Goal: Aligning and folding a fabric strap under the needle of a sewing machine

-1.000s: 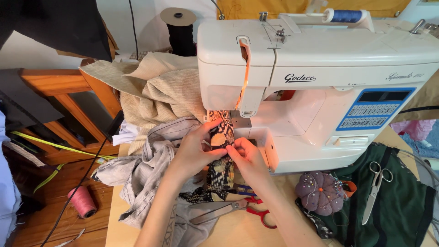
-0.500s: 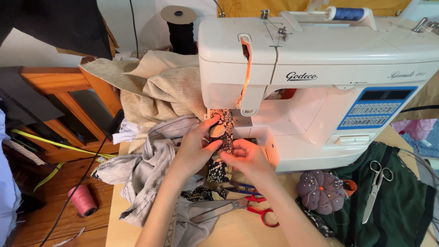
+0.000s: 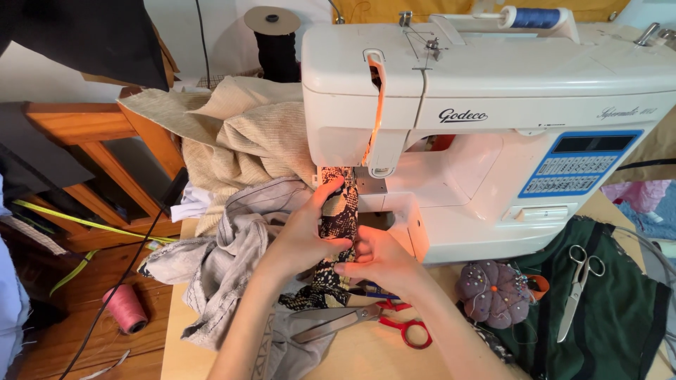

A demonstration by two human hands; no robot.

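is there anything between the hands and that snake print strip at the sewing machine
Nothing visible. The left hand and the right hand both already grip the snake-print strip directly, in front of the sewing machine. The red scissors lie nearer the camera, off to the side.

Needle and presser foot lost behind the snakeskin-print fabric strip (image 3: 339, 211) and left hand (image 3: 304, 236). Red-handled scissors (image 3: 373, 320) partly covered by the right hand (image 3: 380, 259) (blade tips under cloth). Sewing machine (image 3: 493, 127) cropped at right edge.
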